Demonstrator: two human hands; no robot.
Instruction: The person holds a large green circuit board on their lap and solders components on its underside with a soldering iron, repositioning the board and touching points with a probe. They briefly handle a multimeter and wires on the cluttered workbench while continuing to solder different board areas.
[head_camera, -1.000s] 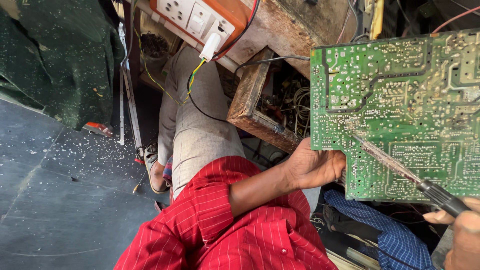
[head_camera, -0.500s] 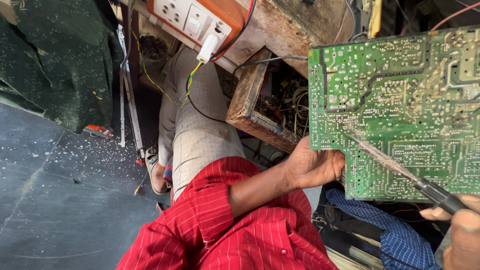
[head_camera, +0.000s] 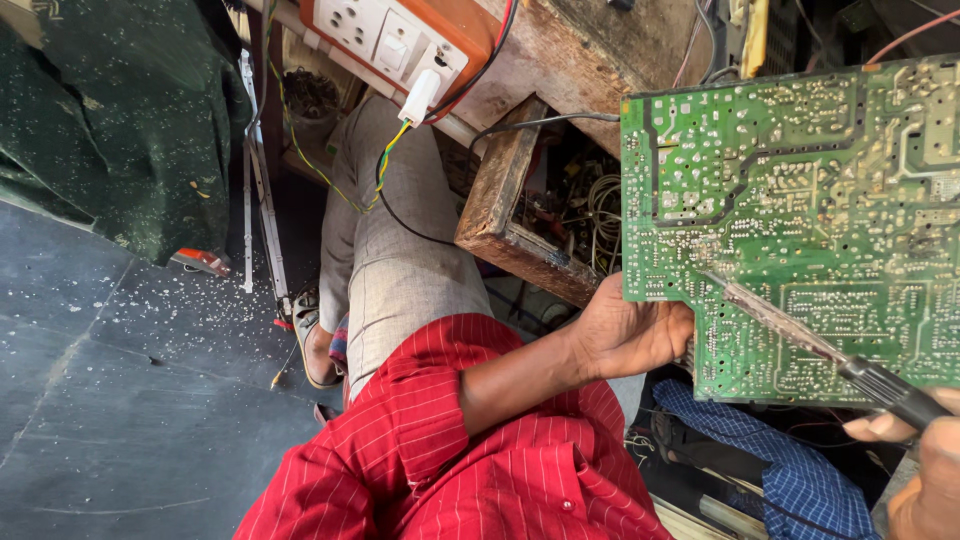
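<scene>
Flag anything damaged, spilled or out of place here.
White flecks are scattered over the dark floor beside the sandalled foot. The wooden drawer hangs open, stuffed with tangled wires. The circuit board in the left hand looks intact; the right hand holds a tool to it.

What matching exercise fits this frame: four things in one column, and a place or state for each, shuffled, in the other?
Things:
1. circuit board
2. soldering iron
3. wooden drawer
4. white plug

Places or states:
A. in the orange socket panel
B. tip on the green solder side
C. open, full of wires
D. gripped at its lower left edge by the left hand

Pairs: 1-D, 2-B, 3-C, 4-A
</scene>
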